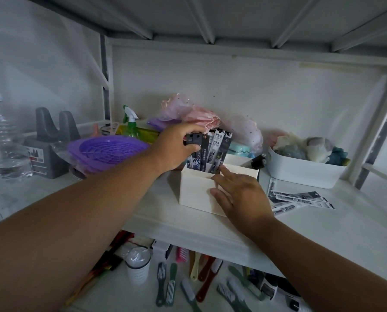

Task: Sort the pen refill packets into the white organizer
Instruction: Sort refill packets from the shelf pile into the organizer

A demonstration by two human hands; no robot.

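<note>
The white organizer (198, 191) stood on the white shelf (210, 224), set back from the shelf's front edge with a bare strip of board between. To its left, open shelf surface ran as far as the purple basket (108, 152). To its right, bare board separated it from loose refill packets (300, 199) that lay flat, well apart from the organizer.

Behind and right of the organizer sat a white bin (305, 172) containing soft toys (311, 148). Directly behind the organizer, pink and purple bagged items (188, 115) crowded the back wall. A green spray bottle (129, 122) stood behind and left of it.

Inside the organizer's near-left compartment, a bundle of pen refill packets (212, 152) stood upright, fanned slightly, tops well above the rim. The compartment behind it appeared to hold no packets, though its floor was hidden.

The left hand (176, 147) was closed round the upper left part of the standing bundle, thumb in front, fingers curled over the top. The right hand (239, 192) was released, fingers extended; its fingertips (225, 171) touched the organizer's rim at the foot of the packets, and the lower fingers rested against the organizer's front wall.

Below the shelf edge, brushes (165, 284) and a clear jar (137, 266) lay on a lower surface.
</note>
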